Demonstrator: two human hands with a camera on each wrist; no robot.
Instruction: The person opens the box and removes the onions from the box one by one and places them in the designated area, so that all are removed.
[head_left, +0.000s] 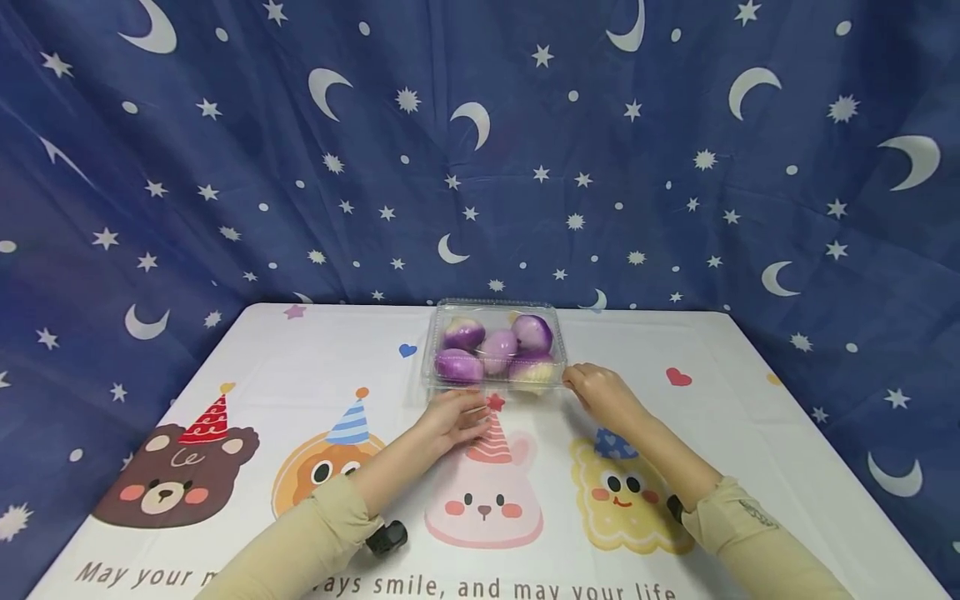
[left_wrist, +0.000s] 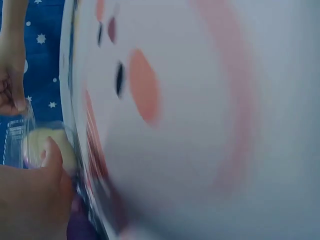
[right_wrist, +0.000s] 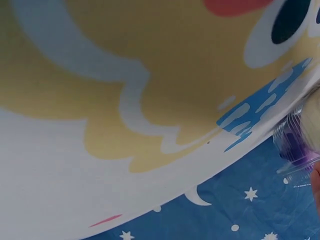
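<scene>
A clear plastic clamshell box (head_left: 431, 342) stands near the table's back edge, holding several glossy oval pieces (head_left: 460, 365) in purple and cream; their exact kind cannot be told. At the box's front right corner, my right hand (head_left: 600, 390) pinches the rim between thumb and fingers. The left wrist view also shows this pinch at the lid's edge. My left hand (head_left: 448, 417) is at the front side, left of the middle, its fingers loosely extended by the rim. Its thumb (left_wrist: 52, 155) points up beside the clear wall. The left fingertips are partly hidden.
A white tablecloth (head_left: 345, 342) printed with party-hat animal faces and lettering covers the table. Directly behind the box hangs a dark blue curtain (head_left: 525, 250) with moons and stars. Each wrist carries a small black device (head_left: 387, 538).
</scene>
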